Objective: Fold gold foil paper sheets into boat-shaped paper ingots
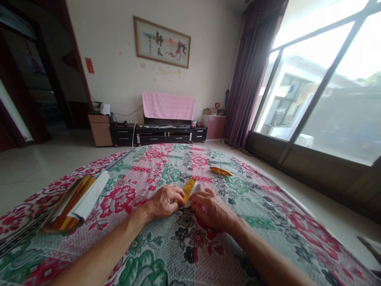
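A small sheet of gold paper [188, 189] with a white underside lies partly folded between my two hands, low over the flowered cloth. My left hand [167, 199] pinches its left edge between thumb and fingers. On the white side, my right hand [210, 206] has its curled fingers closed on the paper's right edge; its fingertips are partly hidden. Beyond my right hand rests a folded gold paper piece [221, 171], long and pointed at both ends. Off to the left sits a stack of gold and white paper sheets [74, 202], loosely curled.
The flowered cloth [119, 174] covers the wide round surface in front of me. Past its far edge stands a low black cabinet [165, 137], with a pink towel [168, 105] draped over a screen on it. Windows and a purple curtain [253, 71] line the right side.
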A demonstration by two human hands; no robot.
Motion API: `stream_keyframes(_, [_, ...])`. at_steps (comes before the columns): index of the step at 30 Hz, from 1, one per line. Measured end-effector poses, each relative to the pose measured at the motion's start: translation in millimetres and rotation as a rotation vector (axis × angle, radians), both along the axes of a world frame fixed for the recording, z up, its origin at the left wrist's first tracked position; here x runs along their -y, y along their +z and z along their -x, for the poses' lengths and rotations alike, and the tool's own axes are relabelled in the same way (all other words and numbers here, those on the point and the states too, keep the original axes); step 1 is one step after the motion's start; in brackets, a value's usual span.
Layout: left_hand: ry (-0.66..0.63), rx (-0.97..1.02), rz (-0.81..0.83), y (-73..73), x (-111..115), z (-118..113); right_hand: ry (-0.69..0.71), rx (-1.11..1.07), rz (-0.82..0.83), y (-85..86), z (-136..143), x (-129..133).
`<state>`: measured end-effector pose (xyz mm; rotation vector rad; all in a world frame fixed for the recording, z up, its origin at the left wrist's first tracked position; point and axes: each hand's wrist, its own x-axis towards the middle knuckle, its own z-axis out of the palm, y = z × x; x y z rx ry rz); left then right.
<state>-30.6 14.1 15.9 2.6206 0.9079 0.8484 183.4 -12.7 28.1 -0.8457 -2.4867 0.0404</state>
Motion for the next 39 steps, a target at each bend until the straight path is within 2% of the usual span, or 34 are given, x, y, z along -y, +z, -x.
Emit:
stream_keyframes(8, [-0.006, 0.02, 0.014, -1.0, -0.1, 0.5, -0.069, -0.074, 0.073, -4.0, 6.2, -0.9])
stream_keyframes(29, [-0.043, -0.018, 0.036, -3.3, -4.6, 3.1, -0.214, -0.106, 0.072, -15.0, 15.3, -10.5])
stream_keyframes(39, [-0.061, -0.028, 0.037, -0.7, -3.5, 3.2, -0.208, -0.094, 0.066, -13.7, 15.2, -9.8])
